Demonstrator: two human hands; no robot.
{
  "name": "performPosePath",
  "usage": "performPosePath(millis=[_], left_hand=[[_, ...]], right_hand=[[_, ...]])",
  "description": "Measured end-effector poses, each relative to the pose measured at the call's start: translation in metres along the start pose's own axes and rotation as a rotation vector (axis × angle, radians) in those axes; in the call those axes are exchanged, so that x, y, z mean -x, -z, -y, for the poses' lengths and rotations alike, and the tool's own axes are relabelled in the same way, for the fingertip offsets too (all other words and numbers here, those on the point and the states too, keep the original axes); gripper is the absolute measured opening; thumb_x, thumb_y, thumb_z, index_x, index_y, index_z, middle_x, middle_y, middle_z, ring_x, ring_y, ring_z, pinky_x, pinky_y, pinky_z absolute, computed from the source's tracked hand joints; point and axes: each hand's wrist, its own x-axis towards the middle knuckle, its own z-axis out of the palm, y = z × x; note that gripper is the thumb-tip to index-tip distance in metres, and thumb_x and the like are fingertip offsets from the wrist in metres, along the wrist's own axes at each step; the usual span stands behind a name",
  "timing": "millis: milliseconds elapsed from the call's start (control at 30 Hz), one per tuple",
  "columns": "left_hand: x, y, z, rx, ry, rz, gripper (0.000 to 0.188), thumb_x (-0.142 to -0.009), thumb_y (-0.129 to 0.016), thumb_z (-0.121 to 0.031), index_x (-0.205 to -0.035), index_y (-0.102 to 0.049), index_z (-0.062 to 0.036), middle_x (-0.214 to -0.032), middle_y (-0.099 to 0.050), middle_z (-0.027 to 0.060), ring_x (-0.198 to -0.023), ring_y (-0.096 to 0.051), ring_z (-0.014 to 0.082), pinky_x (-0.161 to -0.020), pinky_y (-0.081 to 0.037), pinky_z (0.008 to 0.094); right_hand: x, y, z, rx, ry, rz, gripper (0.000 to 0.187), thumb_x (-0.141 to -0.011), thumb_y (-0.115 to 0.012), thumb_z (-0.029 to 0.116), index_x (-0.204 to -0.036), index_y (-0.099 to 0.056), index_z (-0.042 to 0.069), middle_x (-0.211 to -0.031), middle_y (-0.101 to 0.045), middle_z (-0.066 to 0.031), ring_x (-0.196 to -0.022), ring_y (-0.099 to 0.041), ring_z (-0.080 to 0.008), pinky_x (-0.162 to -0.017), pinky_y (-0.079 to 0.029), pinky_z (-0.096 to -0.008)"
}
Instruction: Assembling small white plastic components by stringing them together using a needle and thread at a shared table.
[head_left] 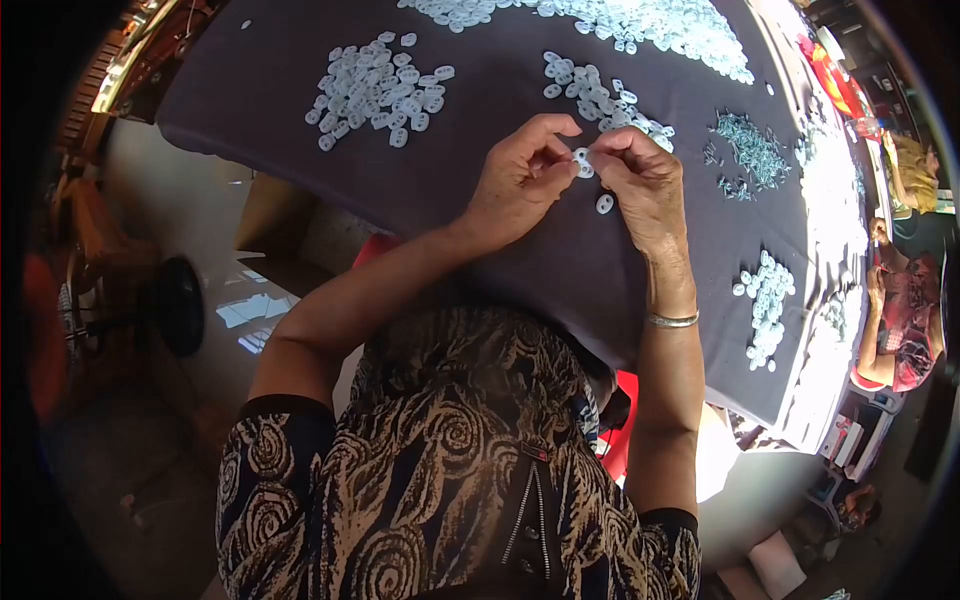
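My left hand (525, 175) and my right hand (640, 180) meet over the dark tablecloth, fingers closed in a pinch. Between their fingertips is a small white oval plastic piece with two holes (583, 158), partly covered by the fingers. Just below it, a similar loose white piece (604, 204) lies on the cloth beside my right hand. A heap of the same white pieces (595, 95) spreads directly behind both hands. Another heap (380, 95) sits farther left. A metal bangle (673, 321) circles my right wrist.
Small metallic screw-like parts (755, 150) are piled to the right. Nearer on that side is a smaller heap of pale pieces (767, 310). A large mass of white pieces (640, 20) covers the far edge. Other people (905, 310) sit beyond the table's sunlit right side.
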Motion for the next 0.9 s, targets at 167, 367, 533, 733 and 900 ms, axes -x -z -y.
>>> performPosePath(millis=[167,367,533,733,900], left_hand=[[-0.001,0.001,0.000,-0.008,-0.018,0.001,0.033,-0.083,-0.059,0.006,-0.113,-0.052,-0.0041,-0.080,-0.055,-0.0012,-0.065,-0.048,0.0006,-0.057,-0.041,0.0165],[0.000,0.006,0.004,0.061,0.012,0.044,0.034,-0.086,-0.058,0.003,-0.118,-0.053,-0.0075,-0.082,-0.058,0.0002,-0.067,-0.054,0.0049,-0.060,-0.046,0.0196],[-0.002,0.009,-0.001,0.120,0.076,0.040,0.030,-0.087,-0.059,0.000,-0.115,-0.056,-0.0087,-0.084,-0.059,-0.0002,-0.072,-0.054,0.0056,-0.063,-0.046,0.0211],[-0.005,0.011,-0.003,0.118,0.068,0.088,0.025,-0.087,-0.060,-0.001,-0.111,-0.060,-0.0084,-0.086,-0.059,-0.0017,-0.076,-0.055,0.0056,-0.065,-0.046,0.0223],[-0.008,0.016,-0.012,0.115,0.146,0.163,0.024,-0.087,-0.060,-0.001,-0.110,-0.060,-0.0078,-0.086,-0.059,-0.0023,-0.076,-0.054,0.0053,-0.066,-0.046,0.0222]], right_hand=[[0.000,0.000,0.002,-0.039,-0.014,0.026,0.010,-0.083,-0.060,-0.005,-0.084,-0.061,0.004,-0.076,-0.059,0.0052,-0.066,-0.048,-0.0004,-0.058,-0.040,-0.0170],[0.001,0.000,0.002,-0.053,0.020,0.123,0.022,-0.077,-0.064,-0.012,-0.091,-0.058,0.004,-0.077,-0.058,0.0052,-0.067,-0.050,0.0012,-0.056,-0.041,-0.0152],[0.001,-0.001,-0.003,0.126,0.101,0.065,0.025,-0.071,-0.073,-0.005,-0.086,-0.058,0.008,-0.072,-0.056,0.0068,-0.059,-0.047,0.0006,-0.052,-0.040,-0.0166],[0.002,-0.003,-0.002,0.180,0.141,0.043,0.025,-0.070,-0.072,-0.005,-0.085,-0.059,0.009,-0.070,-0.054,0.0070,-0.056,-0.045,-0.0001,-0.051,-0.040,-0.0172],[0.002,-0.002,-0.002,0.166,0.172,0.046,0.023,-0.070,-0.070,-0.006,-0.084,-0.060,0.009,-0.069,-0.053,0.0072,-0.057,-0.046,0.0002,-0.050,-0.039,-0.0173]])
